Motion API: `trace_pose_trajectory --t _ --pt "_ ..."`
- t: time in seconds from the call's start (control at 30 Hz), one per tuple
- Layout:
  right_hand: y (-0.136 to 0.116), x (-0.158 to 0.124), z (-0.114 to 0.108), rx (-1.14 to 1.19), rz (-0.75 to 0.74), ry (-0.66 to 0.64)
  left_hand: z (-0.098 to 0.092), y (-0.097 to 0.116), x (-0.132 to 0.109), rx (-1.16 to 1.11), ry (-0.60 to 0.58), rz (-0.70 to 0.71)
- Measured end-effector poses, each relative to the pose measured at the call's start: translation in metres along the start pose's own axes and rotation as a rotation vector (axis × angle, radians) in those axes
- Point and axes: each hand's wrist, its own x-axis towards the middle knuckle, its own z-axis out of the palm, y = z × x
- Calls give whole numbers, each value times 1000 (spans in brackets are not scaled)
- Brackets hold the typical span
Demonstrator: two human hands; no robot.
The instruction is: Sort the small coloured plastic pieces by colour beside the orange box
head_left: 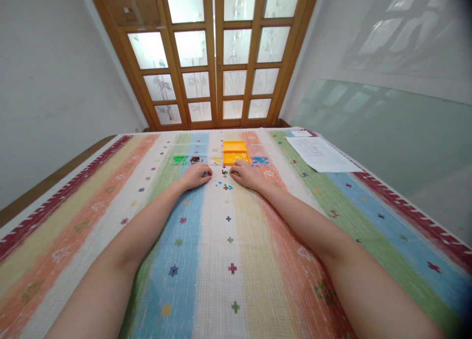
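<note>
Both my arms stretch out over a striped, many-coloured cloth (228,260). My left hand (196,175) rests knuckles-up with its fingers curled in, next to a scatter of tiny coloured beads (223,180). My right hand (246,173) lies on the other side of the beads, fingers also bent together near them. Whether either hand pinches a bead is too small to make out. Just beyond the hands stands a row of small clear compartments with green beads (180,158), dark red beads (195,159) and blue beads (260,160), and an orange box (235,152).
A printed white sheet of paper (320,153) lies at the far right of the cloth. A wooden door with frosted glass panes (217,59) stands behind the table. White walls flank both sides; the table's left edge shows a wooden border.
</note>
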Motion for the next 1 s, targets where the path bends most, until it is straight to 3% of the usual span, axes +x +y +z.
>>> trace_pose_trajectory --t 0.1,0.3,0.43,1.0 --pt "1 1 0 66 37 92 0 1 0 3 15 -32" --pt "17 2 2 239 301 324 -1 5 2 -8 39 -89" --pt "29 2 4 289 384 429 0 5 2 -25 37 -87" --pt "48 4 9 390 484 483 -3 1 -1 -103 -62 19"
